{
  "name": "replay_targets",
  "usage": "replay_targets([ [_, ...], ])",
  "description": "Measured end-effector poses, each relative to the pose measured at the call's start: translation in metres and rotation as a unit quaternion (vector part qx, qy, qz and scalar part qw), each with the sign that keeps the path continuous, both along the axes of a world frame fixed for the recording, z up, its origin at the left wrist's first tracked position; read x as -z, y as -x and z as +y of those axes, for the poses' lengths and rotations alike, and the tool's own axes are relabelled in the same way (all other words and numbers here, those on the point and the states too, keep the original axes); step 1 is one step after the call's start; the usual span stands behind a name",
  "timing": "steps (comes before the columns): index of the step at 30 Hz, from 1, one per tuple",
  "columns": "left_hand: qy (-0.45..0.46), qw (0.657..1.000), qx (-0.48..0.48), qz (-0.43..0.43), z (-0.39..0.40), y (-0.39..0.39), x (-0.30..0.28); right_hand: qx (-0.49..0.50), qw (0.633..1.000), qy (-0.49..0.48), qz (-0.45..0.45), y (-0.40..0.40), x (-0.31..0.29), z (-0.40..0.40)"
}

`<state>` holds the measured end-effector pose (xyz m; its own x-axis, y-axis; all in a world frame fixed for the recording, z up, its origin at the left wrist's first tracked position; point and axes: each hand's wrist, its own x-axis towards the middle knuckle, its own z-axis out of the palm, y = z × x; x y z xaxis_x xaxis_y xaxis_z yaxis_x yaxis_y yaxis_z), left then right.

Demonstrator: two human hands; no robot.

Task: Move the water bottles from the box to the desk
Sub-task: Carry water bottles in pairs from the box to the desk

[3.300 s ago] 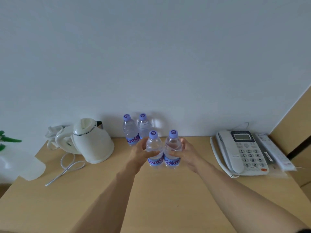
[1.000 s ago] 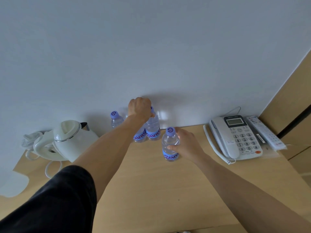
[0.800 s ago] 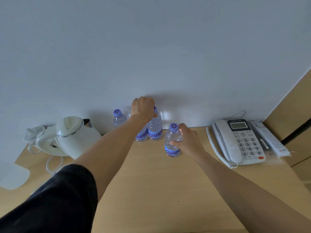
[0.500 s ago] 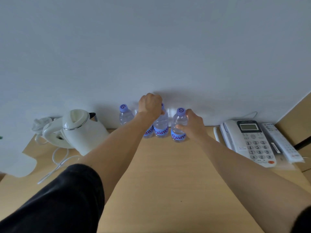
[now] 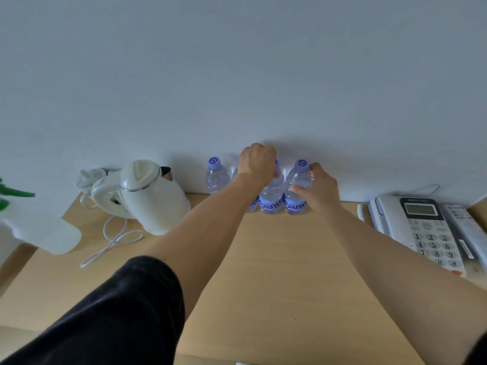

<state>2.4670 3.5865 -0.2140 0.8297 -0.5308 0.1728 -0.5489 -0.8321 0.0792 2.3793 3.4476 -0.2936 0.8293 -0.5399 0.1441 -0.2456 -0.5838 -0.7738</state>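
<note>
Setting 2 water bottles into the row of 4 against the wall at the back of the desk [image 5: 276, 272]: left hand [image 5: 257, 162] curling its grip over the top of one bottle [image 5: 271, 196], right hand [image 5: 320, 191] wrapping the outermost bottle [image 5: 296, 188]. Risking a domino topple if either grip is snagging a cap while releasing, bottles touching side by side.

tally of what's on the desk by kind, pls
Water bottles: 4, one apart at left, one mostly behind the left hand, one under that hand, one in the right hand
Kettle: 1
Phone: 1
Remote: 1
Total: 7
</note>
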Motion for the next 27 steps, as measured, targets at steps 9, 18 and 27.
replay_targets([
  [9,0.008,1.0,0.025,0.002,-0.002,0.002,0.007,-0.027,0.999,-0.022,0.005,0.015,-0.001,-0.012],
  [18,-0.023,0.996,0.076,-0.036,-0.003,0.004,0.024,0.006,0.999,-0.014,0.044,0.027,0.007,-0.01],
  [27,-0.028,0.988,0.115,-0.103,0.018,0.014,0.059,-0.011,0.994,0.026,0.103,0.039,0.019,-0.015],
])
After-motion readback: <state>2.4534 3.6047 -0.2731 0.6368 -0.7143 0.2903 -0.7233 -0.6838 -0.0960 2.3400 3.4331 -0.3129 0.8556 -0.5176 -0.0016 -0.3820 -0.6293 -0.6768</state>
